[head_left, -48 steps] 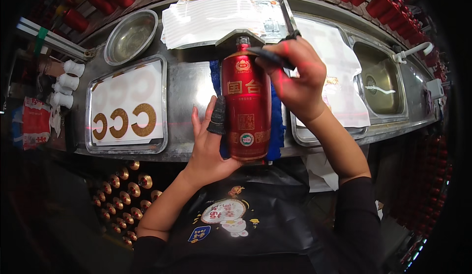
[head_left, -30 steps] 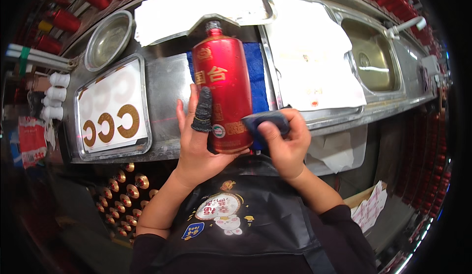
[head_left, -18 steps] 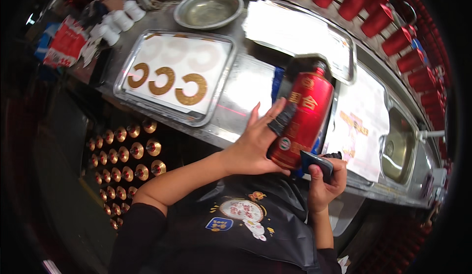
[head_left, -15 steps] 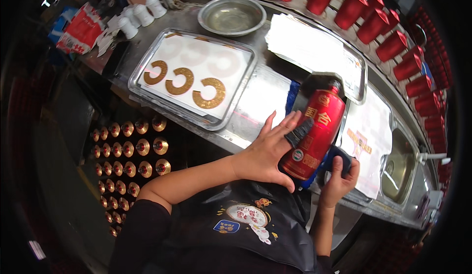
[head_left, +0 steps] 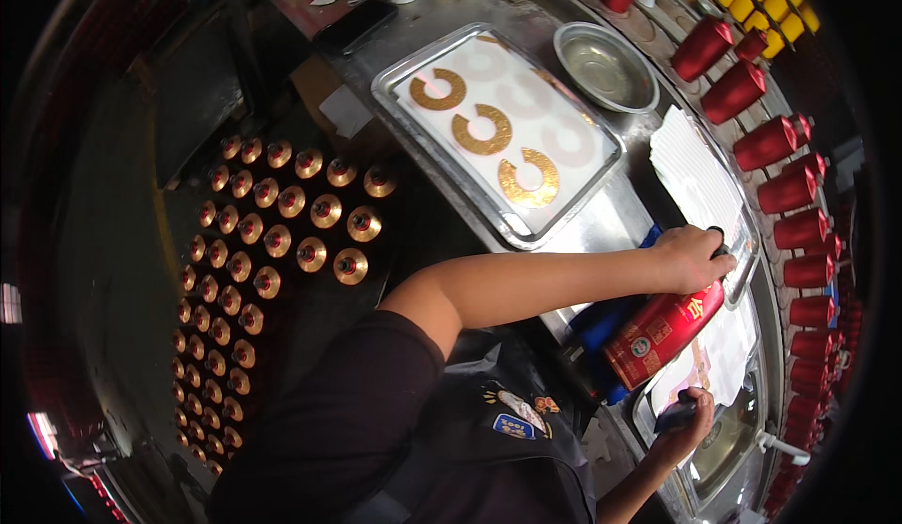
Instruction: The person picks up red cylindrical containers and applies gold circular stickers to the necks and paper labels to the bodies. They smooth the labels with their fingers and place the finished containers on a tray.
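A red bottle (head_left: 648, 341) with gold markings lies tilted over a blue cloth-covered rest (head_left: 594, 325). My left hand (head_left: 691, 256) reaches across and closes over its neck end, hiding the cap. Black covering shows on a finger of that hand. Just below the bottle, apart from it, my right hand (head_left: 693, 422) is closed around a small dark blue pad (head_left: 671, 415), whose exact kind is unclear. A white sheet with a gold and pink cut-out lies behind the bottle, beside my right hand.
A metal tray (head_left: 533, 240) holds gold C-shaped pieces (head_left: 481, 129) on white paper. Beyond it are a metal basin (head_left: 606, 68) and a stack of white sheets (head_left: 695, 167). Several red bottles line the far side; gold-collared bottles (head_left: 277, 240) stand low at left. A sink is at right.
My view has turned, so the bench slants more steeply. My left hand has gone from the bottle's side to its neck. My right hand has drawn away from the bottle with the dark pad.
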Tool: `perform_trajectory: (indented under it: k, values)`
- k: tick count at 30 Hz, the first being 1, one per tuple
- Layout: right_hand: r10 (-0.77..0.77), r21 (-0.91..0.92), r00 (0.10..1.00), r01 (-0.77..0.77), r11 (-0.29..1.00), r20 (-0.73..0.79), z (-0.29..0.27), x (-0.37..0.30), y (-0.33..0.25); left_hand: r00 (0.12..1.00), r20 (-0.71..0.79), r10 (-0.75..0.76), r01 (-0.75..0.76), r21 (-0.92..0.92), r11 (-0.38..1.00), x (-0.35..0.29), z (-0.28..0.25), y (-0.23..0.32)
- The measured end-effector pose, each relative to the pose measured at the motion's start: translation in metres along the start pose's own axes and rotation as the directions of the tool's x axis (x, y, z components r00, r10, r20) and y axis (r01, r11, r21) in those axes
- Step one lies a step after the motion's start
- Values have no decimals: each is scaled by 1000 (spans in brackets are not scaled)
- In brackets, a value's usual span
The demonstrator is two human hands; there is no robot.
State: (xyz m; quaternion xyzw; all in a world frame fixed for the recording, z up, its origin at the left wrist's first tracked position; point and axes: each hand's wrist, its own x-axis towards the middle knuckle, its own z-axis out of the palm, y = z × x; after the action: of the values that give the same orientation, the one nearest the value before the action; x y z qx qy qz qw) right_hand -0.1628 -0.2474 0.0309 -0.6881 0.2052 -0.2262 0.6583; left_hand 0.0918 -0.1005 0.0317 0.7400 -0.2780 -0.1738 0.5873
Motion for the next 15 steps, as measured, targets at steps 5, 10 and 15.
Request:
perform_trajectory:
  k: [5, 10, 15]
  values:
    - [-117, -428, 949, 240, 872, 293, 68, -26, 24, 996, 0, -88, 88, -41, 995, 12, 14, 2]
    - [-281, -319, 913, 372, 872, 295, 90, -48, 18, 995, -72, -63, 53, -143, 988, -13, -6, -6]
    - [-180, -203, 686, 438, 875, 705, 85, -44, -17, 988, -74, 137, -155, -390, 908, -114, -122, 0]
